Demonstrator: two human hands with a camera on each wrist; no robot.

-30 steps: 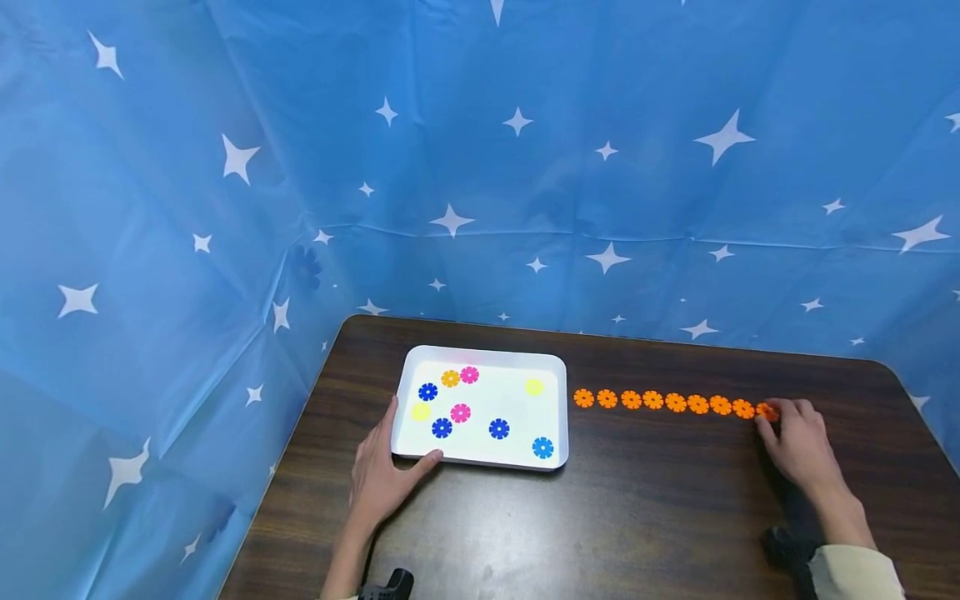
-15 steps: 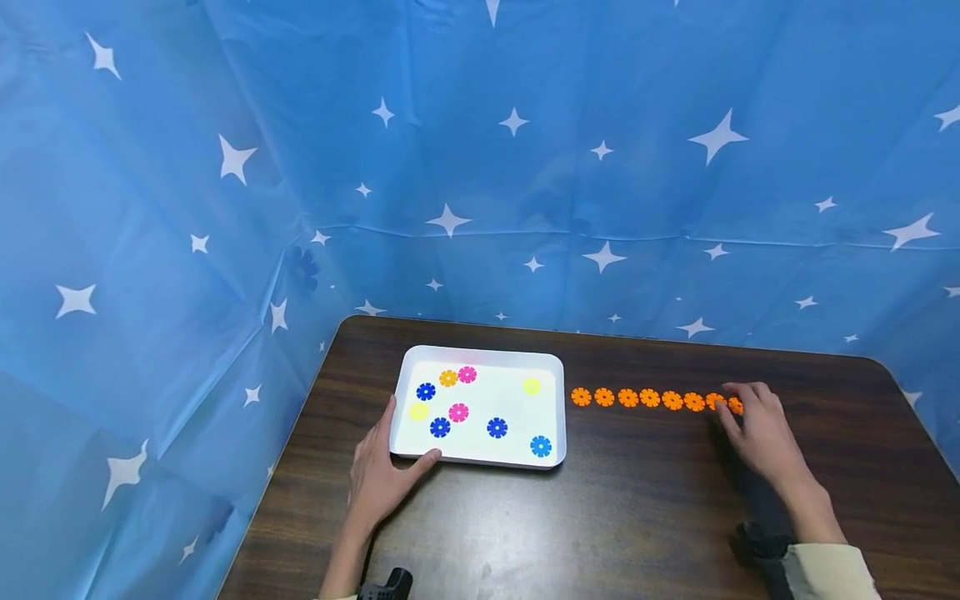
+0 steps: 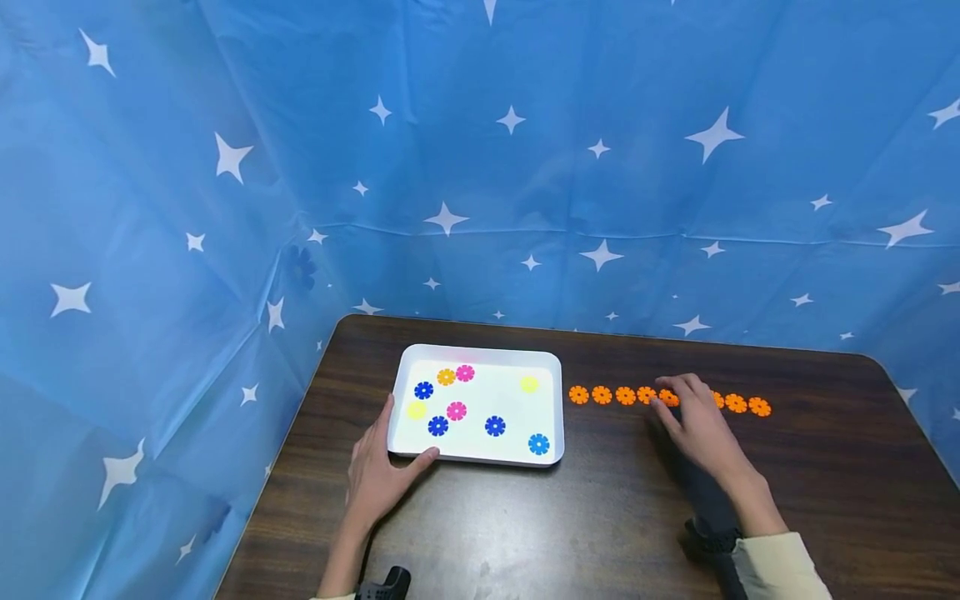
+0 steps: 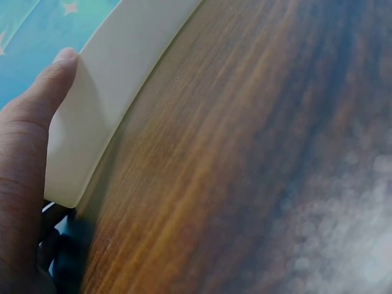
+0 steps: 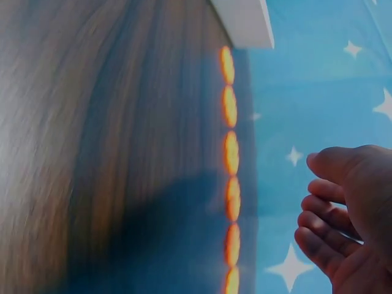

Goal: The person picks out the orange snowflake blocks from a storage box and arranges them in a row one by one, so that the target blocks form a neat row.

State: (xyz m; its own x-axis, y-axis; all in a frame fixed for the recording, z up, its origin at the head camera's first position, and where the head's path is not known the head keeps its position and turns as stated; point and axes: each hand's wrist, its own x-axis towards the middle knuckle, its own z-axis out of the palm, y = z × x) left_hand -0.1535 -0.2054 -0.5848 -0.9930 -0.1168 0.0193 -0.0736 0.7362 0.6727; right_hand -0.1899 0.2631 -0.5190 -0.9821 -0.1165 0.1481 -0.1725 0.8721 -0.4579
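Note:
My left hand (image 3: 377, 477) holds the near-left corner of a white tray (image 3: 557, 408), with the thumb along its front wall in the left wrist view. Inside lie several flower-shaped plastic discs: a pink disc (image 3: 457, 411), a dark blue disc (image 3: 495, 426), a yellow disc (image 3: 529, 384), a light blue disc (image 3: 538, 444) and an orange-yellow disc (image 3: 446, 377) among them. To the right of the tray, a straight row of orange discs (image 3: 625, 396) lies on the table. Over the middle of that row my right hand (image 3: 701, 429), fingers loosely bent and nothing in them, hides part of it.
The dark wood table (image 3: 570, 525) carries the tray and the row. A blue curtain (image 3: 480, 183) with white stars hangs behind the table and along its left side. Dark wrist devices show on both wrists, such as the left wrist device (image 3: 384, 585).
My right hand has left the last disc at the row's right end and moved left above the row. The left hand stays at the tray; the view has shifted slightly.

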